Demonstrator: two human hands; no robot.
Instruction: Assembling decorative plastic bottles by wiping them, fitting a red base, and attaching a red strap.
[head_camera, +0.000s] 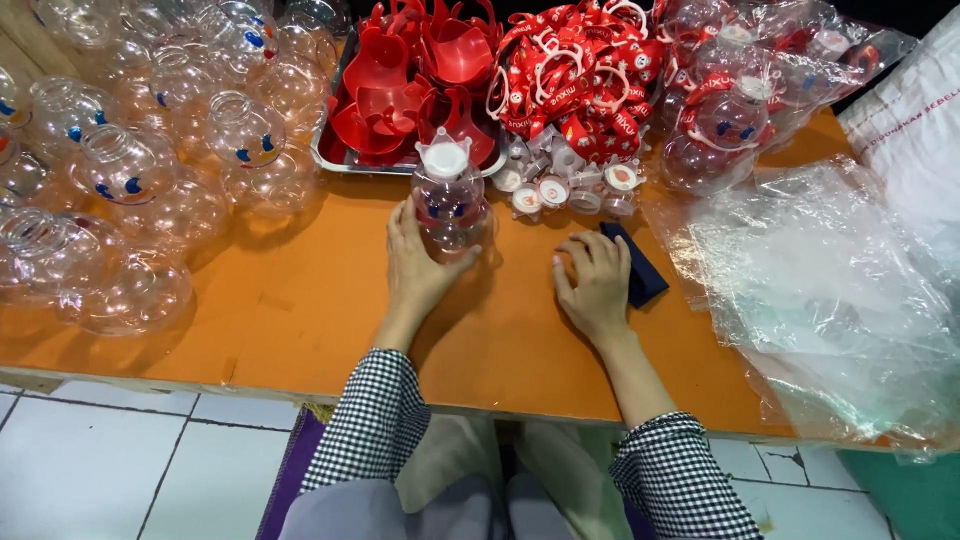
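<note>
On the orange table (300, 300), just before the metal tray (330, 150), the left hand (415, 265) wraps around a clear plastic bottle (450, 205) with a white cap. The right hand (595, 285) rests empty, fingers curled. The bottle looks light, thin-walled and slippery; best gripped at its round belly.

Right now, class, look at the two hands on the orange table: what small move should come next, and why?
Probably the right hand should reach forward to the red straps. The left hand holds a clear round bottle upright, its white cap already on, yet it has no strap. The right hand rests flat and empty beside a dark pad, so it is free to fetch one.
</note>
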